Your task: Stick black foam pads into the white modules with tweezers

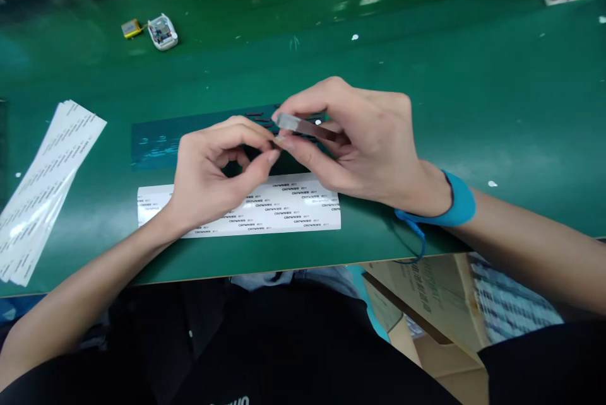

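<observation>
My left hand (222, 171) is closed in a pinch on a small dark piece (273, 145), mostly hidden by the fingertips. The thumb and forefinger of my right hand (360, 140) meet the left fingertips at this piece. Tucked in my right hand lie metal tweezers (307, 128), their flat silver end pointing left. Behind the hands is a dark blue-green sheet (158, 140) with small dark strips on its right part. Below them lies a white printed adhesive-backing sheet (284, 206), partly covered by my left hand.
More white printed strips (47, 184) lie fanned at the left. Small white device housings (163, 32) with yellow-edged batteries (131, 28) sit at the back left and back right. A blue wrist strap (459, 200) with a cord is on my right wrist. Cardboard boxes (426, 298) stand below the table edge.
</observation>
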`<state>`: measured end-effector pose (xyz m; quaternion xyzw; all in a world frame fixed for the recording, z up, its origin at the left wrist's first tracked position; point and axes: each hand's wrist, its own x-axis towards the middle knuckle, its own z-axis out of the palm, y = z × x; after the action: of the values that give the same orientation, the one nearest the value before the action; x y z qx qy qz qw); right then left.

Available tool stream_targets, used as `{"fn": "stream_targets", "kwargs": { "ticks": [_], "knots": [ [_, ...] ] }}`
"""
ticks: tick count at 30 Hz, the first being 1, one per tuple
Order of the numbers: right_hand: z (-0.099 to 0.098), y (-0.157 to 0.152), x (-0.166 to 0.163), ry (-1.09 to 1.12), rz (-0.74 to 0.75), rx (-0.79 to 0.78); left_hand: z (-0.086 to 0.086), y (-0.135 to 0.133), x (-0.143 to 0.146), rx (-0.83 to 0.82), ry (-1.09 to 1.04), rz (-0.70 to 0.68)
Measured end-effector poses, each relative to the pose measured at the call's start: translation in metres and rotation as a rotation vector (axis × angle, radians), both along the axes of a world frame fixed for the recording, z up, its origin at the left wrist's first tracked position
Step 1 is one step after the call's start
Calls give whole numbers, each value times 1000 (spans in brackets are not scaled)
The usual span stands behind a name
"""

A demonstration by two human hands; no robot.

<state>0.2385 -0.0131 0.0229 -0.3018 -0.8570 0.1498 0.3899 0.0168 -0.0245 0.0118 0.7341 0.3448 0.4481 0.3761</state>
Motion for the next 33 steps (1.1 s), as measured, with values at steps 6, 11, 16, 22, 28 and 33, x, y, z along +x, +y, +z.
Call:
{"fn": "stream_targets", "kwargs": {
  "ticks": [6, 11, 16, 22, 28, 33],
  "knots": [
    [2, 4, 2, -147, 138, -133, 9, 0, -4, 222, 354, 30],
    [6, 4, 4, -174, 90, -251, 18, -2, -6, 203, 501, 48],
    [9, 11, 11, -200, 176, -220, 20, -1, -7, 183, 506, 20],
    [10, 12, 15, -233, 203, -185, 21, 2, -10, 203, 449, -11],
    [5, 15, 14, -346, 44, -171, 16, 3, -10, 223, 527, 168],
    [0, 21, 15, -399, 84, -224, 5, 4, -11, 358, 594, 104]
  ]
}}
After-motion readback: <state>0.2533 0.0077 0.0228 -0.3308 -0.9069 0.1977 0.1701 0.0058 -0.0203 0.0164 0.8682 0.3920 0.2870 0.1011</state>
